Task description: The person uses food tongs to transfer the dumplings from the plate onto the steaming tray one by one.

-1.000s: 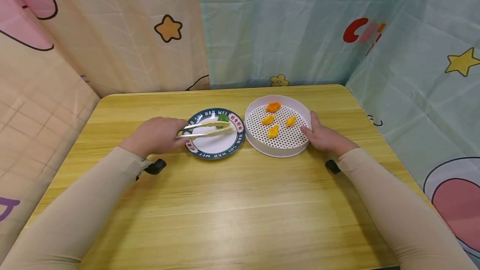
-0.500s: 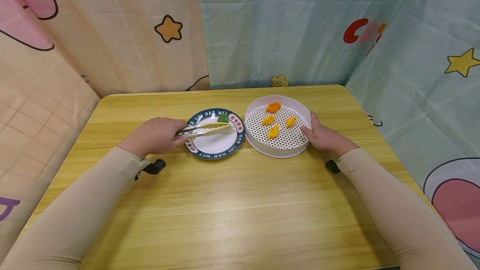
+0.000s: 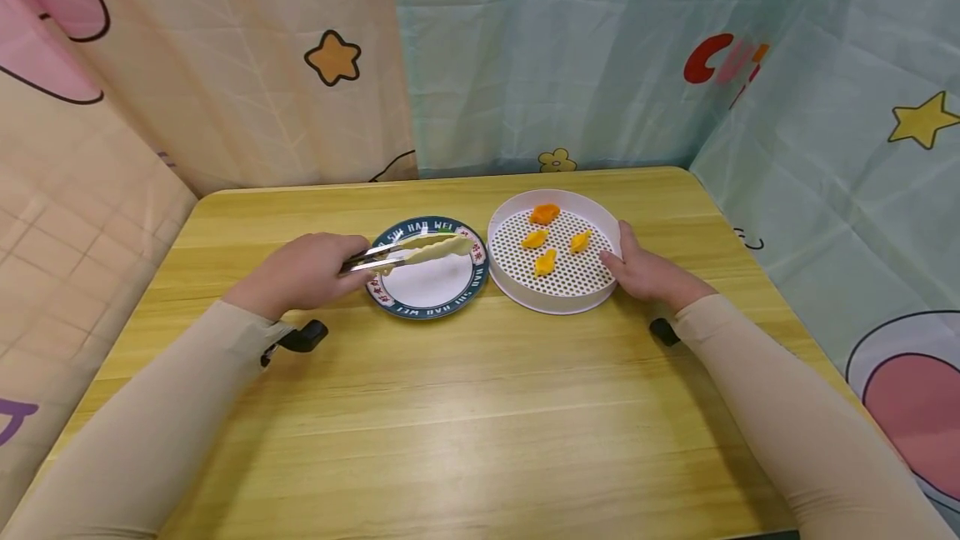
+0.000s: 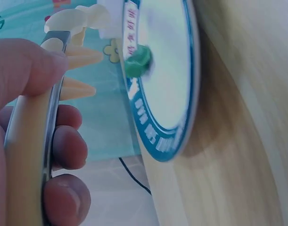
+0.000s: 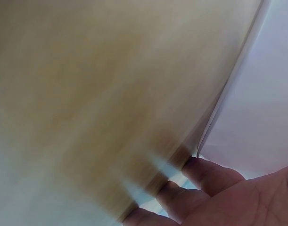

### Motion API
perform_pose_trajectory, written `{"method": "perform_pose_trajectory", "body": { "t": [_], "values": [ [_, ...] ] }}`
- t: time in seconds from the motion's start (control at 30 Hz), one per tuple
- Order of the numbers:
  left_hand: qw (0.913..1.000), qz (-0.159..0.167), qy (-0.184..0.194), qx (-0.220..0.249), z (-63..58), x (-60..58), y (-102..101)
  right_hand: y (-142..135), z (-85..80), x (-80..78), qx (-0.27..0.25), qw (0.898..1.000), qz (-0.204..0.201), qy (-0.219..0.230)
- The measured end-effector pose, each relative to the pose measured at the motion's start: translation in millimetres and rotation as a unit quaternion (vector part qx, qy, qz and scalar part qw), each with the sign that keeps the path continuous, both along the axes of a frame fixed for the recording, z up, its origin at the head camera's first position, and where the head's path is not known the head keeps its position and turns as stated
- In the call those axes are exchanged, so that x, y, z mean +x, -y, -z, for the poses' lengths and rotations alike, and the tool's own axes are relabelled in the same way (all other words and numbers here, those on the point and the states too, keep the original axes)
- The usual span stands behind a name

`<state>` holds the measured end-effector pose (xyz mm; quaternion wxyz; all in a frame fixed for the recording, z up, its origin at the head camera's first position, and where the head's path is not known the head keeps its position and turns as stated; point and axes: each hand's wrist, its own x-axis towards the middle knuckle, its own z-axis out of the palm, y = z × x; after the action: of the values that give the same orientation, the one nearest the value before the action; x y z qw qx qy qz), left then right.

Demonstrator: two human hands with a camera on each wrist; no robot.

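Observation:
My left hand grips metal tongs with cream, scalloped tips, raised over a white plate with a dark blue lettered rim. A small green lump lies on the plate in the left wrist view, apart from the tongs; in the head view the tips nearly cover it. My right hand holds the right side of a round white perforated tray, thumb over its rim. Its other fingers are by the tray's base in the right wrist view. Inside the tray lie an orange piece and several yellow pieces.
Plate and tray stand side by side, close together, towards the back of a wood-grain table. Printed curtains hang behind the table and along both sides. A black strap device sits at my left wrist.
The tongs have lifted a little and tilted upward, and now hide most of the green lump in the head view. My left hand has drawn slightly left. The right hand keeps its place.

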<state>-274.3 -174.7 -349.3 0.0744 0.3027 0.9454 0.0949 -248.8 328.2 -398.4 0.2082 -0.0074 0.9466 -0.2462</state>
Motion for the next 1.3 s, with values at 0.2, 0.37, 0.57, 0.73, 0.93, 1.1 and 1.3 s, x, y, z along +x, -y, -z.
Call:
{"method": "perform_pose_trajectory", "body": {
  "t": [0.2,0.37,0.57,0.73,0.93,1.1,1.3],
  "values": [
    [0.9999,0.008,-0.001,0.013,-11.3,-1.9,-26,0,-0.8,0.2,0.0,1.0,0.0,-0.001],
    [0.9995,0.029,-0.005,-0.009,-14.2,-9.4,-58,0,0.8,-0.5,-0.001,1.0,0.002,0.0],
    [0.9966,0.061,-0.026,-0.049,-19.4,-18.9,-90,0,2.6,-1.6,0.001,1.0,0.001,0.001],
    [0.9944,0.073,-0.033,-0.069,-23.1,-23.8,-107,0,2.2,-2.2,-0.001,1.0,-0.006,-0.005],
    [0.9928,0.073,-0.027,-0.09,-24.2,-27.2,-117,0,1.9,-2.6,-0.007,1.0,-0.006,-0.011],
    [0.9934,0.066,-0.018,-0.092,-23.7,-29.7,-121,0,1.5,-2.2,-0.008,1.0,-0.008,-0.004],
    [0.9924,0.063,-0.012,-0.105,-21.0,-32.1,-122,0,1.8,-2.0,-0.006,1.0,-0.007,-0.002]
  ]
}}
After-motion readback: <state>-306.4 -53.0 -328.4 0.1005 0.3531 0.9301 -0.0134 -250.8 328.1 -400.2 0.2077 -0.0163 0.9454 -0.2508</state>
